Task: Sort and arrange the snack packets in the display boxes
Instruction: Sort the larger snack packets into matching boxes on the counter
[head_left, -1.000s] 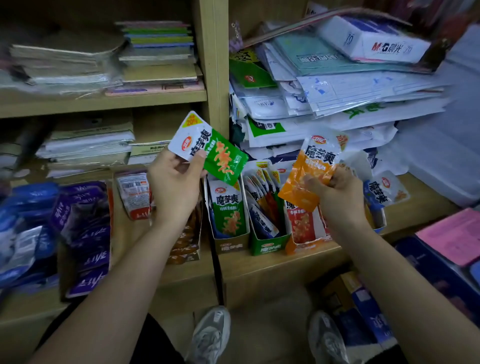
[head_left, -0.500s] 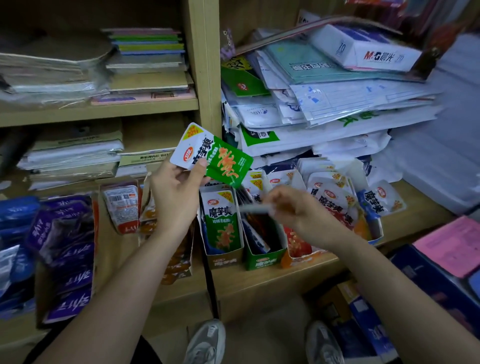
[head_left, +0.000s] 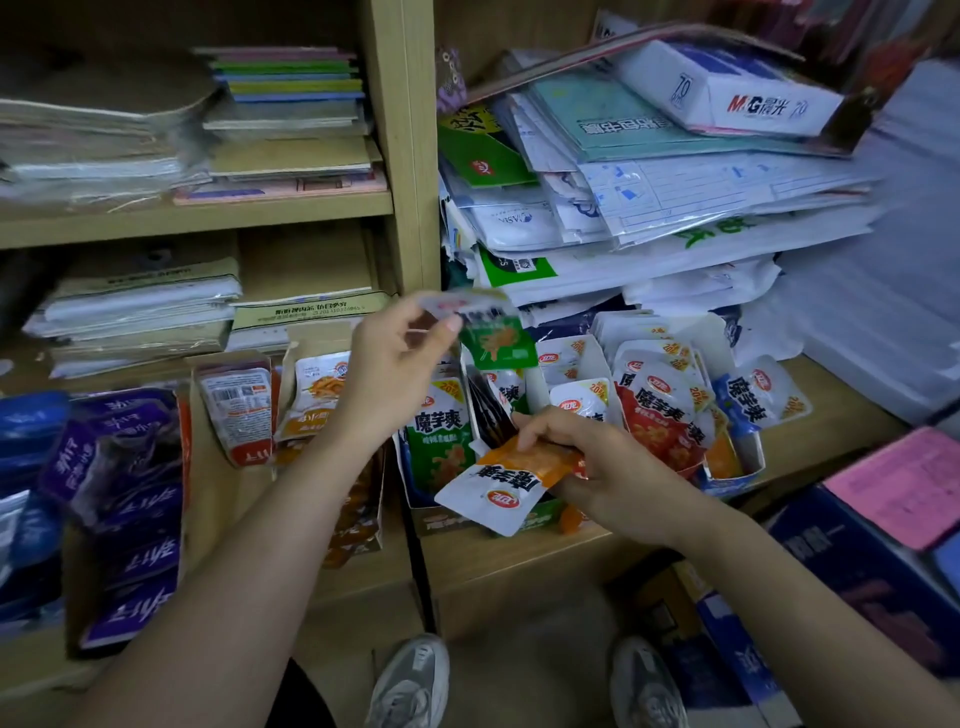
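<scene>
My left hand (head_left: 395, 358) pinches a green-and-white snack packet (head_left: 491, 332), blurred, above the display boxes. My right hand (head_left: 602, 467) grips an orange-and-white snack packet (head_left: 511, 480) upside down in front of the boxes. A green display box (head_left: 441, 512) holds an upright green packet (head_left: 441, 441). To its right, a box (head_left: 737, 470) is crammed with red, orange and blue packets (head_left: 660, 410). Left of the shelf divider, an orange box (head_left: 353, 525) holds orange packets (head_left: 317, 395).
Purple and blue packets (head_left: 124, 499) lie heaped on the shelf's left end. Stacks of paper and plastic folders (head_left: 675, 197) tower behind the boxes. A vertical wooden post (head_left: 410, 156) splits the shelf. My shoes (head_left: 410, 680) and cartons (head_left: 727, 649) are on the floor below.
My right hand reached into the boxes and pulled an orange packet out toward me. My left hand tilted and moved the green packet to the right, over the boxes.
</scene>
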